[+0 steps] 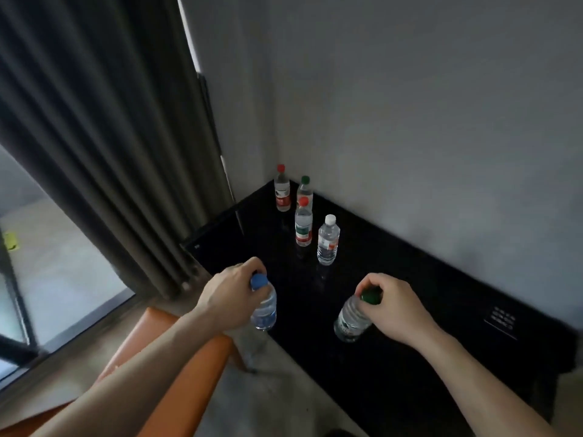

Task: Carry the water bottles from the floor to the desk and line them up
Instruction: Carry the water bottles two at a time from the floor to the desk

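My left hand grips a blue-capped water bottle by its neck, over the near left edge of the black desk. My right hand grips a green-capped bottle by its cap, tilted, low over the desk's middle. Several bottles stand upright on the desk toward the corner: a red-capped one farthest back, a green-capped one, another red-capped one, and a white-capped one nearest me.
A dark curtain hangs at the left beside a window. An orange chair sits under my left arm, against the desk's left end. White walls enclose the desk corner. A small printed card lies at the desk's right.
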{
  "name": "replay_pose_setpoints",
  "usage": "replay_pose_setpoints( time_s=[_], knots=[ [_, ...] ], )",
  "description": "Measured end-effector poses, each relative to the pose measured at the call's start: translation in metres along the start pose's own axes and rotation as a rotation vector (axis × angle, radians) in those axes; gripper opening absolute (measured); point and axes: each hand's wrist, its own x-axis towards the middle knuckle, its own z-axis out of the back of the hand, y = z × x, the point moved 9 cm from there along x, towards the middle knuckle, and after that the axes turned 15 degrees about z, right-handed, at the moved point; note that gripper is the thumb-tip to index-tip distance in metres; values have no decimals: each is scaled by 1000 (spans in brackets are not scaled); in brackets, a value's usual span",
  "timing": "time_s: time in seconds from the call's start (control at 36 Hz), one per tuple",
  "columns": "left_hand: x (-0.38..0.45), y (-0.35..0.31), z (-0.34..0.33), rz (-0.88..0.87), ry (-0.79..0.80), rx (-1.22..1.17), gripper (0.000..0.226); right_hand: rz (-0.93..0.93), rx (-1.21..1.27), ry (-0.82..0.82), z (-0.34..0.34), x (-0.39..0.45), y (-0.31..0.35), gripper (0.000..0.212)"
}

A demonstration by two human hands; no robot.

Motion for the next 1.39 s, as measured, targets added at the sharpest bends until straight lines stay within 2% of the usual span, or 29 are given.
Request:
replay_pose_setpoints(
  time_s=[0.14,0.53,0.94,1.39],
  knots=[
    [61,4,-5,-31,22,31,21,-38,1,-44,7,33,-9,15],
    [165,-1,-7,-58,45,111,20,-79,-22,-5,-9,107,-31,15],
    [264,22,-46,-253,278,245,13,-258,-5,-52,-82,173,-36,13],
    [316,9,-67,-421,409,324,16,-413,21,-110,-133,217,-40,13]
  ],
)
